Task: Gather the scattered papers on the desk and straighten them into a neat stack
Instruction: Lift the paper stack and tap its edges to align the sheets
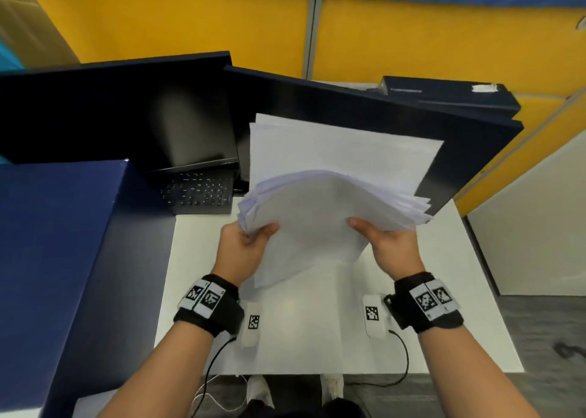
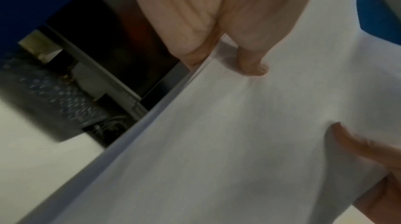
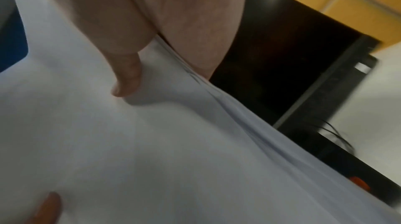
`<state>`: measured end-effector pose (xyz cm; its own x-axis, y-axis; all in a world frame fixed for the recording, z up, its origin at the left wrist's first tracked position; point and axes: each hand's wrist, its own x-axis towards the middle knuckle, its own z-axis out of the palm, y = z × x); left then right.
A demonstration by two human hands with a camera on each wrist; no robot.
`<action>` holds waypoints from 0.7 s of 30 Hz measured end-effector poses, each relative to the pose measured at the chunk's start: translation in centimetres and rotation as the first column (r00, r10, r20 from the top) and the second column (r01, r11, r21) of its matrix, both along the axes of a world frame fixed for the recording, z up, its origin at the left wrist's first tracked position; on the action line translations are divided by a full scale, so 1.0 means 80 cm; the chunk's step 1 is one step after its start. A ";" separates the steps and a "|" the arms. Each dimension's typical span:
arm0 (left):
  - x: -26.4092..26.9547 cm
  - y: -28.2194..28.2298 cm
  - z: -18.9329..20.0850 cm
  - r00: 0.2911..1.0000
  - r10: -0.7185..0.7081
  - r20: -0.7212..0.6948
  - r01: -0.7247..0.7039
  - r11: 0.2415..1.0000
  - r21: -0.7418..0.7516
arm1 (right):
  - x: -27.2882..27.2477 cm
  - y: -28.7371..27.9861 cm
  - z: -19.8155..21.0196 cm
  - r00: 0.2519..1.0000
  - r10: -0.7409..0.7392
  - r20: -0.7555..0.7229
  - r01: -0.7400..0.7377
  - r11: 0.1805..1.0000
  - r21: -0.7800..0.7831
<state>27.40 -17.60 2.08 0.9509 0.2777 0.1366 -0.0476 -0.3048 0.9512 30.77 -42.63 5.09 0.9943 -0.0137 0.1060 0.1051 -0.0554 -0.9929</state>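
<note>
A loose sheaf of white papers [image 1: 320,202] is lifted off the white desk [image 1: 301,332], bowed upward in the middle, its sheet edges fanned and uneven. My left hand [image 1: 245,246] grips its left edge, thumb on top of the sheets. My right hand [image 1: 385,240] grips the right edge the same way. In the left wrist view the papers [image 2: 217,142] fill the frame with my thumb lying on them. The right wrist view shows the papers [image 3: 130,142] with splayed edges and my thumb pressing on the top sheet.
Two dark monitors [image 1: 126,110] stand at the back, the right one [image 1: 348,107] directly behind the sheaf. A black keyboard [image 1: 198,192] lies left of it. A blue box [image 1: 54,259] borders the desk's left side. Yellow partition panels [image 1: 190,21] rise behind.
</note>
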 end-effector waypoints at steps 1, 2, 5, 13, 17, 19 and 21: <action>0.000 0.002 0.008 0.999 -0.003 0.035 0.003 1.000 0.014 | 0.000 -0.001 0.008 0.999 0.005 0.042 -0.005 1.000 0.003; -0.001 0.005 0.014 0.998 -0.007 0.058 0.006 1.000 0.006 | 0.000 -0.003 0.016 0.997 0.017 0.076 -0.017 1.000 0.000; -0.005 0.013 0.014 0.994 -0.107 0.019 0.108 0.990 -0.095 | -0.001 -0.012 0.018 0.995 0.087 0.046 -0.085 0.995 -0.053; 0.004 0.012 -0.023 0.981 -0.065 -0.185 0.038 0.989 -0.146 | 0.000 -0.003 -0.025 0.985 0.092 -0.149 -0.098 0.994 -0.040; -0.004 0.001 0.007 0.999 0.027 -0.041 -0.036 0.972 -0.230 | -0.010 0.007 0.005 0.998 0.002 0.063 0.003 0.997 -0.083; -0.012 -0.001 0.027 0.997 0.052 0.050 -0.040 0.978 -0.206 | -0.012 0.001 0.012 0.992 0.037 0.123 -0.020 0.990 -0.140; -0.019 0.002 0.041 0.985 0.050 0.164 -0.034 0.994 -0.099 | -0.008 -0.009 0.000 0.980 0.184 -0.073 -0.195 0.958 -0.210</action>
